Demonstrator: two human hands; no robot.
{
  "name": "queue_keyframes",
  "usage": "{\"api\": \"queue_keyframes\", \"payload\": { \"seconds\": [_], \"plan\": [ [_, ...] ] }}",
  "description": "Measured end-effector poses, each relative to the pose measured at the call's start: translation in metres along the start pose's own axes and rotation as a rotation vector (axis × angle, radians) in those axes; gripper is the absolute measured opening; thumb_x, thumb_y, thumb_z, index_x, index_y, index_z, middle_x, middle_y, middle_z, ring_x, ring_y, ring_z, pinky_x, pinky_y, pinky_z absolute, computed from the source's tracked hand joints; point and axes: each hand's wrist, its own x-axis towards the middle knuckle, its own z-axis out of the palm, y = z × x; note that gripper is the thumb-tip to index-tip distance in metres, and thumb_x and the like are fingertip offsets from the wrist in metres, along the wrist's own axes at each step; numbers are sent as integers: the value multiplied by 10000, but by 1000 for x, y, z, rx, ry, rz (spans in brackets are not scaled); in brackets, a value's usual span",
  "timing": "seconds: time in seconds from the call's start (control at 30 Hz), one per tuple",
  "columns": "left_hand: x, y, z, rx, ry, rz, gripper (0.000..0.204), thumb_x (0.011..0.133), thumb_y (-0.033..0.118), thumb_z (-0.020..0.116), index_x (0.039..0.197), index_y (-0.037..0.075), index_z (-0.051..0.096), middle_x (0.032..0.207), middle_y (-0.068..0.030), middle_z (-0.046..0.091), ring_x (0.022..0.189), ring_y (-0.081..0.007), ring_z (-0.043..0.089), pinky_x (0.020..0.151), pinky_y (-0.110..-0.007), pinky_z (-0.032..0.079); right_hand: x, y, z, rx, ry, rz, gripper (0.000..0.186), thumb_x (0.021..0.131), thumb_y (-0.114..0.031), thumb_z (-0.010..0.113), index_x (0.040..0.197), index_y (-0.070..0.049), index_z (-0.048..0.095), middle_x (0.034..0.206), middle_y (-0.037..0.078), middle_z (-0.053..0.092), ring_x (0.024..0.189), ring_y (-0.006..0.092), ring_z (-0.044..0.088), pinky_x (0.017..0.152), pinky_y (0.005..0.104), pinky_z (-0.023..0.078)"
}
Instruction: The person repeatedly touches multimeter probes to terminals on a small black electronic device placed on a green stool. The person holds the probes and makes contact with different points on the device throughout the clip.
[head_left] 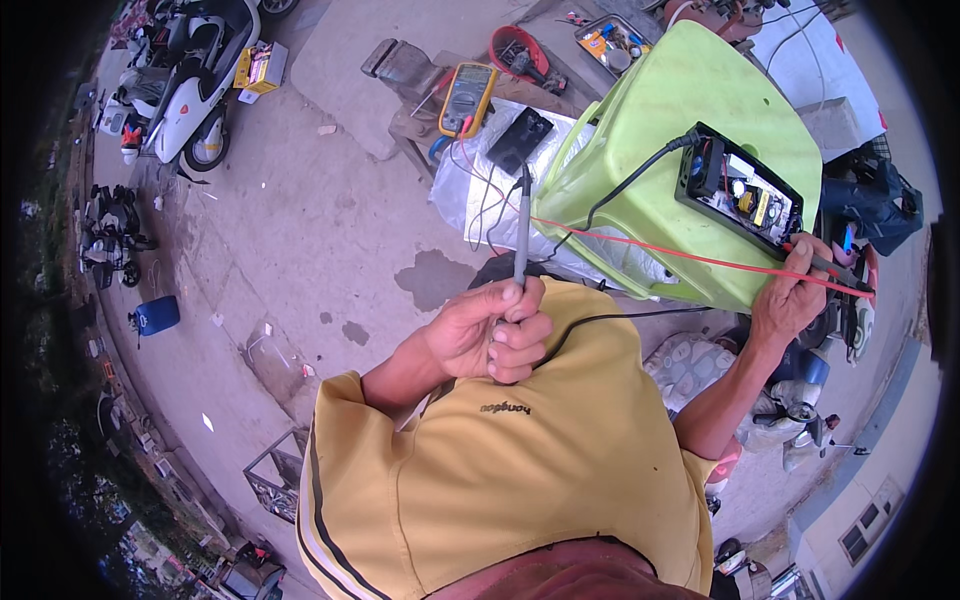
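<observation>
My left hand [503, 330] is closed around a grey test probe [523, 235], held upright in front of my chest. To the right, my right hand [790, 290] grips a red-and-black test probe [838, 272] at the edge of an opened black charger case [708, 170]; its tip is hard to make out. A circuit board [752, 200] with yellow and white parts shows inside the case. The case lies on a pale green plastic stool [640, 130]. A red lead [660, 250] runs across to a yellow multimeter [468, 95].
A black plastic cover [520, 140] lies on silvery sheeting [470, 215] left of the stool. Behind stand a bench vise [405, 70], a red bowl [518, 50] and a tool tray [612, 42]. A scooter [195, 95] and a blue container [155, 315] are far left.
</observation>
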Motion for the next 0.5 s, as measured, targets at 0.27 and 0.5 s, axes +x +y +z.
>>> {"api": "queue_keyframes", "payload": {
  "seconds": [0.27, 0.5],
  "plan": [
    [-7, -7, 8, 46, 79, 124, 273, 1089, 324, 342, 912, 121, 385, 752, 7, 369, 590, -104, 334, 513, -264, 316, -1, -3, -3, -8, -13, 24, 211, 1025, -176, 522, 1005, 9, 622, 886, 125, 637, 759, 217, 586, 710, 332, 483],
    [-21, -17, 17, -7, 377, 351, 254, 1082, 284, 381, 906, 108, 432, 756, 9, 374, 643, -109, 369, 568, -271, 355, 0, -5, -3, -26, -10, 13, 216, 1026, -177, 518, 1005, 14, 619, 878, 128, 635, 748, 217, 581, 703, 329, 481]
  ]
}}
